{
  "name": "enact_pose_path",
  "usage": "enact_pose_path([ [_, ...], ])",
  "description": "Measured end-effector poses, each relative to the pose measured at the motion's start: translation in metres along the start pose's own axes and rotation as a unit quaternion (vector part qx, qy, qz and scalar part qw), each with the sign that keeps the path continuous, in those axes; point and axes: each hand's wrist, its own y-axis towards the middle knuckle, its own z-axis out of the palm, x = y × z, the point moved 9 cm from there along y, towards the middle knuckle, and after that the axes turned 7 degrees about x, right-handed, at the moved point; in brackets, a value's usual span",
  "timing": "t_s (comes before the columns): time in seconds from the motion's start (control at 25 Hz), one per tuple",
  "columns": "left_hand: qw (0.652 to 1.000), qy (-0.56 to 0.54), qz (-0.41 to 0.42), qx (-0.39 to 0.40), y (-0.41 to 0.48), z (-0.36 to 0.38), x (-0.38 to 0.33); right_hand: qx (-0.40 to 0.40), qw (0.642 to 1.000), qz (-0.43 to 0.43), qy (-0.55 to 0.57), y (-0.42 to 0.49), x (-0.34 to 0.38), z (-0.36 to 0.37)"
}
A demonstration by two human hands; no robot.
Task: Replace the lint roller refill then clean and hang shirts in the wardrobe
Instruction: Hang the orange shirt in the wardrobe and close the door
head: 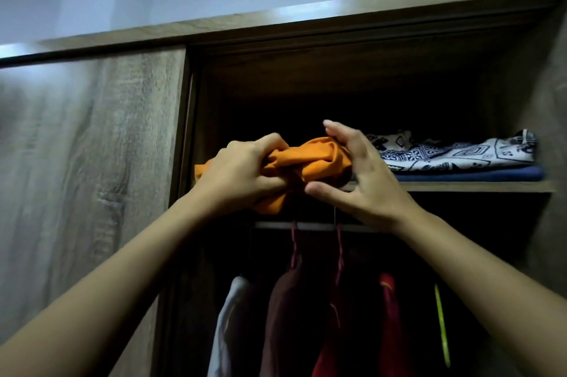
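Both arms reach up to the wardrobe's upper shelf [460, 186]. My left hand [242, 174] is closed on a bunched orange shirt [310, 159] at the shelf's left end. My right hand [359, 177] holds the same shirt from the right, fingers curled over its top and thumb below. Part of the orange cloth hangs down over the shelf's front edge. No lint roller is in sight.
A folded black-and-white patterned cloth [454, 152] lies on a folded blue garment [472, 174] to the right on the shelf. Below, a rail [276, 224] carries hangers with a white [228, 324], a brown [285, 315] and a red garment [389, 324]. A sliding wooden door [92, 177] covers the left side.
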Motion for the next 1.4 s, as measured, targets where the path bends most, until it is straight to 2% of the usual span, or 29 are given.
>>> enact_pose_path([
  [0.12,0.999,-0.023,-0.038,-0.003,-0.036,-0.004,-0.021,-0.025,0.999,-0.040,-0.016,-0.012,0.045,-0.009],
  [0.28,0.983,-0.131,-0.089,0.092,-0.088,0.021,-0.022,0.067,0.997,0.026,0.042,-0.048,0.049,0.006],
  [0.36,0.956,-0.213,-0.110,0.170,-0.117,0.052,-0.017,0.131,0.988,0.072,0.038,-0.078,0.047,0.030],
  [0.44,0.914,-0.312,-0.120,0.231,-0.151,0.089,-0.021,0.183,0.976,0.114,0.028,-0.110,0.046,0.056],
  [0.52,0.873,-0.392,-0.131,0.260,-0.184,0.123,-0.026,0.201,0.965,0.167,0.034,-0.138,0.041,0.073],
  [0.56,0.864,-0.403,-0.137,0.269,-0.201,0.135,-0.027,0.208,0.957,0.200,0.042,-0.153,0.038,0.081],
  [0.64,0.879,-0.367,-0.138,0.271,-0.226,0.150,-0.021,0.232,0.937,0.255,0.059,-0.179,0.038,0.098],
  [0.72,0.899,-0.328,-0.148,0.248,-0.239,0.151,-0.009,0.248,0.903,0.321,0.142,-0.201,0.045,0.115],
  [0.84,0.908,-0.335,-0.124,0.218,-0.244,0.135,-0.012,0.212,0.810,0.447,0.313,-0.229,0.063,0.135],
  [0.92,0.913,-0.341,-0.100,0.199,-0.244,0.123,-0.015,0.176,0.796,0.465,0.346,-0.231,0.074,0.136],
  [1.04,0.928,-0.330,-0.096,0.146,-0.240,0.096,-0.011,0.137,0.821,0.422,0.359,-0.218,0.089,0.131],
  [1.16,0.955,-0.264,-0.062,0.118,-0.234,0.070,-0.017,0.170,0.879,0.350,0.277,-0.209,0.099,0.128],
  [1.28,0.983,-0.176,-0.035,0.045,-0.230,0.053,-0.016,0.089,0.923,0.327,0.182,-0.205,0.097,0.108],
  [1.4,0.983,-0.154,-0.094,-0.035,-0.234,0.050,0.005,0.037,0.931,0.352,0.088,-0.209,0.085,0.089],
])
